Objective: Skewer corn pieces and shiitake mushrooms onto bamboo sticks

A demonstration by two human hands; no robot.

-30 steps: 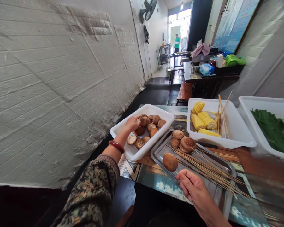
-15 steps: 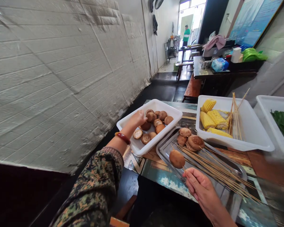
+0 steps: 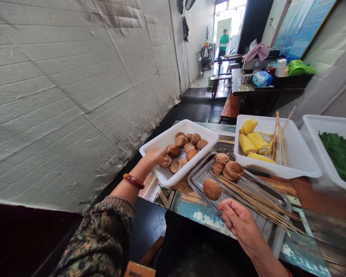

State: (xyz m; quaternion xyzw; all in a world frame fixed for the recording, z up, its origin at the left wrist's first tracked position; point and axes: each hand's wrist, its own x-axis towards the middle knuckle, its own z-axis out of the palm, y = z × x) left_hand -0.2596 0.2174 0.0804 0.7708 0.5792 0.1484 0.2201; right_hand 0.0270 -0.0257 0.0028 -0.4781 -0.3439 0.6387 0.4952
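Observation:
My right hand (image 3: 236, 219) pinches a thin wooden skewer, closed around its lower part. One brown mushroom (image 3: 212, 189) is threaded near the skewer's tip, above the metal tray (image 3: 193, 184). Over the left rim of the white mushroom tub (image 3: 173, 182), my left hand (image 3: 155, 157) has its fingers closed on a mushroom (image 3: 165, 162) partly covered by them. Several loose mushrooms (image 3: 180, 141) lie in that tub. On the metal tray rest skewered mushrooms (image 3: 233, 170) and a spread bundle of bare wooden skewers (image 3: 259, 204).
A white tub (image 3: 302, 163) to the right holds corn pieces (image 3: 258, 142) and upright skewers (image 3: 279, 138). Farther right, another tub (image 3: 327, 154) contains green leaves (image 3: 338, 156). A bench (image 3: 231, 104) and a cluttered table (image 3: 240, 86) stand beyond; a person (image 3: 223, 43) is near the doorway.
My left hand has moved from the tub's far-left mushrooms back toward its near-left side, onto a mushroom there. My right hand still holds the skewer. The view has shifted slightly.

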